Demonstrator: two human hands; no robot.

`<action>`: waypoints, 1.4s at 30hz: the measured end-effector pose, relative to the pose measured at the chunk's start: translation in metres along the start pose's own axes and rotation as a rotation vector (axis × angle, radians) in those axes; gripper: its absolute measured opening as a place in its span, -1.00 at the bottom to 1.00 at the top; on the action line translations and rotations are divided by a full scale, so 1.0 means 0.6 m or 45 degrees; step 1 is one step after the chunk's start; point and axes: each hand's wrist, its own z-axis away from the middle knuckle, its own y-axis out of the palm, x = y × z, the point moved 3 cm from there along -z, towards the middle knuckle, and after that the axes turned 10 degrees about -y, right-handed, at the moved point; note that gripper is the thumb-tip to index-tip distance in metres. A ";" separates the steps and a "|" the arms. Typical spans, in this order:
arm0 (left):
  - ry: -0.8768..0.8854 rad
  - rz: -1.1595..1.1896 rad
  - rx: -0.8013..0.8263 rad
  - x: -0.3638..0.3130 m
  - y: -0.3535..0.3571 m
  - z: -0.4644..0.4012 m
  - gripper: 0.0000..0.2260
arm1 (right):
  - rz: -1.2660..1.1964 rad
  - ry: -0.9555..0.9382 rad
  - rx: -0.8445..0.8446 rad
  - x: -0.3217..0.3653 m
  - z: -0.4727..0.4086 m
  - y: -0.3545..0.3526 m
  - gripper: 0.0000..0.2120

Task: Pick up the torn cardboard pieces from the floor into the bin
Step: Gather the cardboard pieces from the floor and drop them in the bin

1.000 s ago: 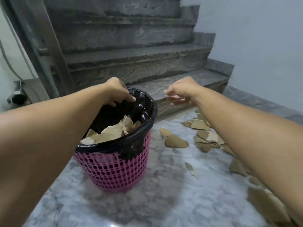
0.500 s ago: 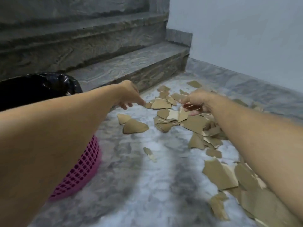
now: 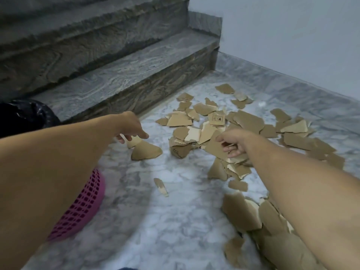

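I reach both unclenched, empty hands, left [image 3: 130, 127] and right [image 3: 232, 142], toward flat brown torn cardboard pieces [image 3: 214, 133] scattered on the marble floor [image 3: 175, 221] at twelve to four o'clock; they look light, stiff, best pinched by their edges.

Matt torn cardboard pieces [image 3: 246, 121]; polished marble floor [image 3: 175, 221]; pink plastic bin [image 3: 81, 209].

Floor [image 3: 175, 221]: pale grey-white marbled stone, meets dark grey stone stair [image 3: 124, 75] at the far side. On it: pink perforated plastic bin [image 3: 81, 209] with black liner, at left edge. Torn brown cardboard pieces [image 3: 247, 121] scattered centre to right, many overlapping in a loose heap. One rounded triangular brown scrap [image 3: 146, 152] lies apart, left of the heap. Small narrow sliver [image 3: 161, 187] alone, nearer the camera. Larger torn sheets [image 3: 241, 213] bottom right.
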 end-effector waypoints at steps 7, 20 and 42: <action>-0.085 0.098 -0.021 0.025 0.008 -0.080 -0.70 | 0.022 0.119 -0.209 0.002 -0.029 -0.005 -0.79; -0.892 1.839 0.279 0.124 0.200 -0.409 -0.52 | 0.217 0.496 -0.726 -0.218 -0.169 -0.113 -0.11; -0.178 0.279 -0.161 -0.132 0.240 -0.359 -0.04 | -0.001 0.315 -0.791 -0.103 -0.236 -0.017 0.24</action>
